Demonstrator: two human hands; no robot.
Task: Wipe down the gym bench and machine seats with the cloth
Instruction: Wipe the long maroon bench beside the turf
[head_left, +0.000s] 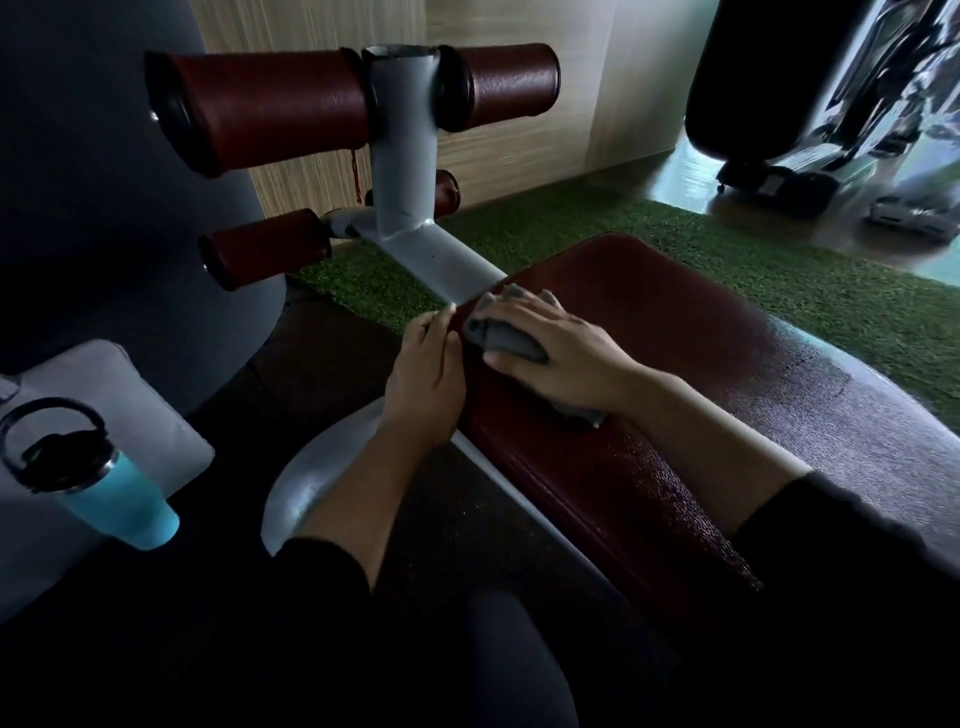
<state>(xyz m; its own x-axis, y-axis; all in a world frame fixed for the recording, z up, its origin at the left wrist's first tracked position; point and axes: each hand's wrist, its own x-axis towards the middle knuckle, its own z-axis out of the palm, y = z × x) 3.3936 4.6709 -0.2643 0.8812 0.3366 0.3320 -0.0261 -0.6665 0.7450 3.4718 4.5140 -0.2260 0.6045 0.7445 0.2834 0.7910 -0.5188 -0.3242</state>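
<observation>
- The right hand (561, 345) lies flat on a grey cloth (506, 338), pressing it onto the dark red padded bench (675, 332) near the end by the metal frame.
- Its grip is spread: fingers are fairly straight over the cloth, with folds of cloth showing between them and a corner sticking out under the wrist.
- The left hand (428, 374) holds the near edge of the bench pad beside the cloth; its fingers curl over that edge, touching the pad.
- Both arms wear dark sleeves pushed up the forearm.
- A grey metal post (400, 150) rises past the end of the bench, carrying dark red roller pads (270, 109) on each side, with smaller ones lower down.
- A blue drinking bottle (111, 488) with a black lid stands at the left on a pale surface.
- Green turf (597, 223) covers the floor behind the bench, before a wood-look wall.
</observation>
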